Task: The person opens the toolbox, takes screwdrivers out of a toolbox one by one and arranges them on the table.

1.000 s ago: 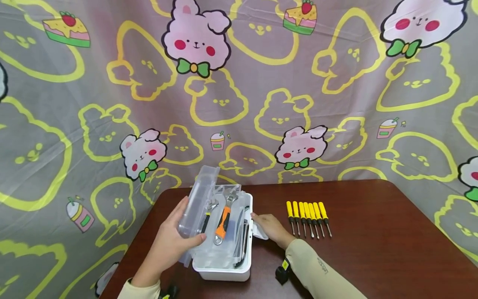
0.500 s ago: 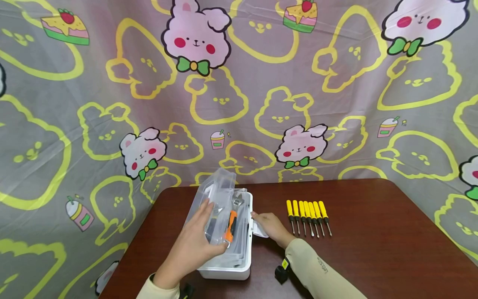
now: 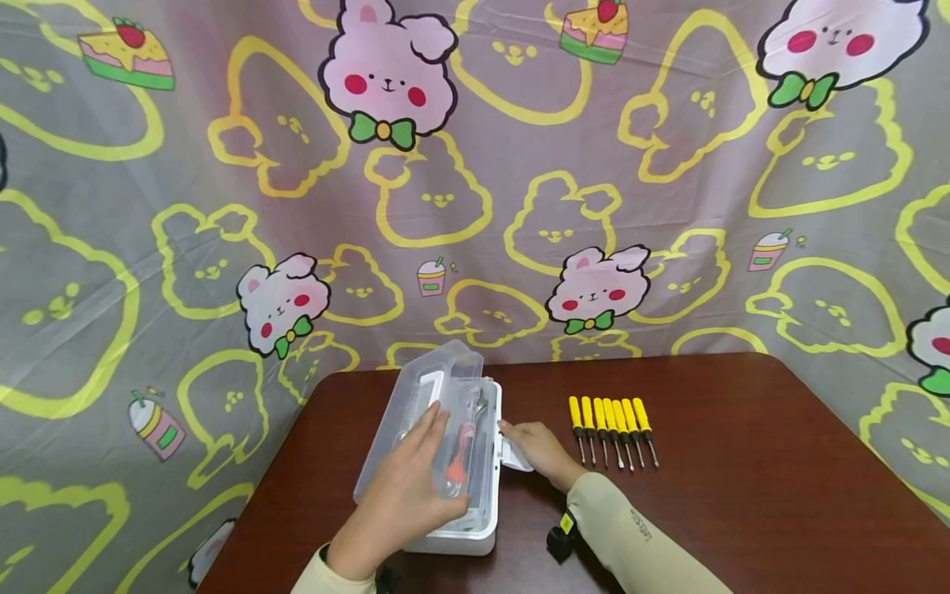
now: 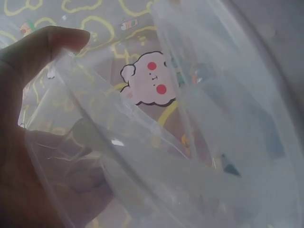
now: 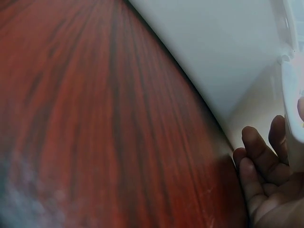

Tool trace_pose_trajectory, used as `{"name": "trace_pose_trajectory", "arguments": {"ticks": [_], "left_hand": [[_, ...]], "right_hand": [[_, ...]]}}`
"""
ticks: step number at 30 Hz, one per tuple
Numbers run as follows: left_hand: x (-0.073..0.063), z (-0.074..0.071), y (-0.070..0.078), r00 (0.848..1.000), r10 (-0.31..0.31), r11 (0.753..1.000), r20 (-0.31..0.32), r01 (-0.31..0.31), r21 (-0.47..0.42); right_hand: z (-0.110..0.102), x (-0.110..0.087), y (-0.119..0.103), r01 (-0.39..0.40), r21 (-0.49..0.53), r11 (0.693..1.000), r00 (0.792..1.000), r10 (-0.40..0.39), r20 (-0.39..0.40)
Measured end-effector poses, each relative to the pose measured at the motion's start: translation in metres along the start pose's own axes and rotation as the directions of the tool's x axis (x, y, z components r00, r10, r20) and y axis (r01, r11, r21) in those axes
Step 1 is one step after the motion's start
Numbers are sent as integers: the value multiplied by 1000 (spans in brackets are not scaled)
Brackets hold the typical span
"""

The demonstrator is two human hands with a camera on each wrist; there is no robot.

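Note:
A white toolbox (image 3: 482, 540) stands on the table with its clear plastic lid (image 3: 389, 429) tilted partly over it. My left hand (image 3: 404, 495) grips the lid by its near end. Through the clear lid in the left wrist view (image 4: 142, 190), the fingers of that hand are dimly visible. Inside the box, an adjustable wrench (image 3: 458, 464) with an orange handle shows through the lid; other contents are blurred. At the box's right side, my right hand (image 3: 545, 452) holds the white latch (image 3: 514, 458), fingers curled behind it in the right wrist view.
Several screwdrivers (image 3: 612, 417) with yellow handles lie in a row to the right of the toolbox. The dark wooden table (image 3: 712, 495) reaches back to a patterned curtain (image 3: 490, 206). A black strap device (image 3: 560, 538) sits at my right wrist.
My left hand has swung the lid up and rightward over the toolbox, so it now covers the wrench. The right hand stays on the latch.

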State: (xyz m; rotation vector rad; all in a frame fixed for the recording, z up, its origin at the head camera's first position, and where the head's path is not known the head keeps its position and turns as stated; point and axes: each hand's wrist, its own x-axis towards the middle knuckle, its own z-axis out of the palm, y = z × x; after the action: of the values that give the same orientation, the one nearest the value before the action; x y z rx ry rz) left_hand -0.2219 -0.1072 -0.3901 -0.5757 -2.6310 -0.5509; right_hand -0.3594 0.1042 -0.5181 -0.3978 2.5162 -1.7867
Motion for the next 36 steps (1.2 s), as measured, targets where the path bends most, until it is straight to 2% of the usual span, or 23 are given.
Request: {"name": "trace_pose_trajectory", "arguments": {"ticks": [8, 16, 22, 28, 36], "left_hand": [[-1, 16, 3, 988, 147, 985, -44, -143, 94], [-2, 28, 9, 971, 238, 957, -28, -230, 176], [-3, 39, 13, 962, 274, 937, -8, -265, 226], [-4, 43, 15, 949, 315, 914, -4, -302, 272], [-6, 47, 18, 955, 287, 902, 82, -298, 314]], "right_hand": [[-1, -1, 0, -10, 3, 1000, 1000, 10, 3], [-3, -3, -1, -10, 5, 1000, 1000, 10, 3], [-4, -3, 0, 13, 8, 1000, 1000, -13, 11], [-9, -8, -2, 17, 4, 1000, 999, -17, 28], [-13, -9, 2, -10, 13, 1000, 998, 10, 55]]}}
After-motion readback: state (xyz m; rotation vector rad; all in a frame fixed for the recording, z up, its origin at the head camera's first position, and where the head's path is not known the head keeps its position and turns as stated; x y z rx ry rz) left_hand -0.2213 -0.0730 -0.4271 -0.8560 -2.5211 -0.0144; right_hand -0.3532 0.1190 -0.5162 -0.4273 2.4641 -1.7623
